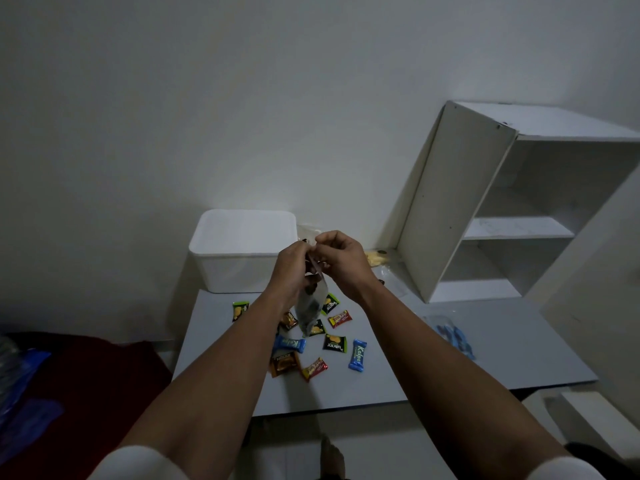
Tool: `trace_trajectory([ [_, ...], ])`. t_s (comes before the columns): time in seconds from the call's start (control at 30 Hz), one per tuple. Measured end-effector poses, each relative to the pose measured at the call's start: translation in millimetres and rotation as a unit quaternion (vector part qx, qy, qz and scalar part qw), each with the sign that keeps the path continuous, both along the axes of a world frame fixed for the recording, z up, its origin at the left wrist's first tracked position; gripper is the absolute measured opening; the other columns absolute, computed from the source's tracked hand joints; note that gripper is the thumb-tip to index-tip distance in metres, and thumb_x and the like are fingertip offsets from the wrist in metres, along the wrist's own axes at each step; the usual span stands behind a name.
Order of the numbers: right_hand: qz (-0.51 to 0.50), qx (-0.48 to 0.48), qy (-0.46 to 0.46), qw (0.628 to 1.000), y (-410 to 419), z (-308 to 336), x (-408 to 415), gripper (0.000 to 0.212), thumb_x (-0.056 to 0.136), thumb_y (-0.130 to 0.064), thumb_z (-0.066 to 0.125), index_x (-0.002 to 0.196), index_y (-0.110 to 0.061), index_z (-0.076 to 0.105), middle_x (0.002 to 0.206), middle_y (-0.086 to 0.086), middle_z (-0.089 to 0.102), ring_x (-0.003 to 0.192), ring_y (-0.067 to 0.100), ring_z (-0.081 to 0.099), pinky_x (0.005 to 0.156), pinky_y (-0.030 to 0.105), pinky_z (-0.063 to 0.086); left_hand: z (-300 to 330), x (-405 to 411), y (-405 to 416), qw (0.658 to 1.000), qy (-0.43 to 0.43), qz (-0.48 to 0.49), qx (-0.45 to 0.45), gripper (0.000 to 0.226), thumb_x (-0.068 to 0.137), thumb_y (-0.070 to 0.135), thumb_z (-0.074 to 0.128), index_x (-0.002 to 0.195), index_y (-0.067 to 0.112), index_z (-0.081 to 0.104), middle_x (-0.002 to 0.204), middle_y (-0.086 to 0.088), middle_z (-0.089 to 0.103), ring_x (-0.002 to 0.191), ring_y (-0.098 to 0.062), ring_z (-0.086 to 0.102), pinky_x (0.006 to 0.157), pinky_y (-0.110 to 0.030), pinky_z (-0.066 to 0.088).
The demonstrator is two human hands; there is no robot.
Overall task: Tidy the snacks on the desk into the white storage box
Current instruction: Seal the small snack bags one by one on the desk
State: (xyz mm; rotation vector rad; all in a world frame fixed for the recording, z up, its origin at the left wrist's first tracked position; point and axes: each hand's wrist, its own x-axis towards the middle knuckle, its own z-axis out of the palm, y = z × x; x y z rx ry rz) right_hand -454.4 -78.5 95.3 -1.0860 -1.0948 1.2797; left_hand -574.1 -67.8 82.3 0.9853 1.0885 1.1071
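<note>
Both hands are raised over the desk, pinching the top of a clear plastic bag with dark snacks inside; the bag hangs down between my wrists. My left hand grips its left top edge, my right hand its right. The white storage box stands at the desk's back left, just left of my hands, with its interior hidden. Several small wrapped snacks lie below the bag: a green one, a black one, a blue one, a red one.
A white open shelf unit stands at the back right. A clear packet with blue contents lies on the desk's right. A yellowish packet sits behind my right hand. A dark red cloth is at left.
</note>
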Motion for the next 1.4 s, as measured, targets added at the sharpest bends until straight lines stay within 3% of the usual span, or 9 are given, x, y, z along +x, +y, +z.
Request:
trace_trajectory([
  [0.2,-0.008,-0.005,-0.151,0.989,1,8,13,0.014,0.086,-0.008,0.075,0.093,0.002,0.068,0.084,0.015,0.067,0.076,0.022,0.067,0.071,0.034,0.061,2,-13,4,0.986,0.139,-0.046,0.079,0.031,0.107,0.025,0.039,0.082,0.017,0.056,0.097,-0.021,0.069,0.088,-0.033,0.069,0.077,-0.048,0.063],
  [0.3,-0.009,0.020,-0.206,0.978,3,12,15,0.018,0.089,-0.008,0.071,0.087,0.010,0.065,0.085,0.029,0.068,0.079,0.040,0.070,0.076,0.047,0.064,10,-15,1,0.979,0.158,-0.068,0.107,0.031,0.110,0.021,0.036,0.086,0.010,0.053,0.093,-0.016,0.067,0.085,-0.027,0.069,0.074,-0.038,0.064],
  [0.37,-0.006,0.027,-0.206,0.978,3,15,15,0.014,0.091,-0.005,0.067,0.086,0.008,0.063,0.082,0.029,0.066,0.076,0.033,0.072,0.070,0.046,0.065,13,-16,1,0.973,0.178,-0.079,0.123,0.030,0.110,0.020,0.036,0.088,0.009,0.053,0.092,-0.015,0.067,0.086,-0.027,0.068,0.076,-0.038,0.064],
  [0.5,-0.029,0.032,-0.189,0.981,-4,14,15,0.020,0.095,-0.002,0.062,0.092,0.017,0.059,0.081,0.021,0.061,0.060,0.009,0.069,0.055,0.021,0.055,15,-17,2,0.958,0.232,-0.077,0.150,0.028,0.107,0.025,0.041,0.088,0.010,0.055,0.093,-0.019,0.069,0.086,-0.033,0.070,0.080,-0.050,0.062],
  [0.6,-0.035,0.043,-0.180,0.982,-6,12,15,0.021,0.097,-0.007,0.064,0.099,0.015,0.062,0.086,0.027,0.066,0.069,0.019,0.071,0.058,0.026,0.058,15,-17,-1,0.943,0.272,-0.075,0.176,0.028,0.108,0.025,0.040,0.089,0.010,0.055,0.090,-0.015,0.068,0.080,-0.027,0.067,0.069,-0.037,0.061],
  [0.9,-0.018,0.080,-0.218,0.973,-10,8,12,0.015,0.098,-0.006,0.063,0.097,0.007,0.069,0.086,0.021,0.072,0.076,0.021,0.072,0.066,0.037,0.064,21,-16,-5,0.925,0.319,-0.014,0.208,0.027,0.103,0.018,0.042,0.077,0.011,0.048,0.073,-0.009,0.055,0.064,-0.017,0.046,0.061,-0.033,0.037],
  [1.13,0.021,0.057,-0.234,0.970,-11,11,18,0.015,0.097,0.002,0.062,0.098,0.015,0.068,0.086,0.023,0.070,0.071,0.016,0.073,0.068,0.031,0.064,15,-21,-2,0.944,0.282,-0.031,0.170,0.025,0.095,0.035,0.045,0.075,0.022,0.052,0.080,-0.014,0.065,0.081,-0.039,0.068,0.073,-0.057,0.061],
  [1.3,-0.015,0.057,-0.229,0.972,-3,0,27,0.012,0.096,0.001,0.063,0.097,0.011,0.069,0.093,0.030,0.071,0.080,0.028,0.072,0.071,0.035,0.063,7,-12,-11,0.953,0.257,-0.087,0.132,0.026,0.103,0.020,0.047,0.091,-0.002,0.054,0.084,-0.020,0.068,0.072,-0.028,0.069,0.070,-0.048,0.064],
  [1.4,-0.023,0.028,-0.227,0.973,-2,-8,33,0.012,0.095,-0.003,0.065,0.097,0.008,0.070,0.094,0.027,0.073,0.081,0.026,0.073,0.070,0.034,0.064,3,-5,-7,0.933,0.307,-0.091,0.161,0.025,0.105,0.020,0.045,0.088,0.005,0.054,0.080,-0.008,0.067,0.070,-0.021,0.065,0.065,-0.041,0.057],
])
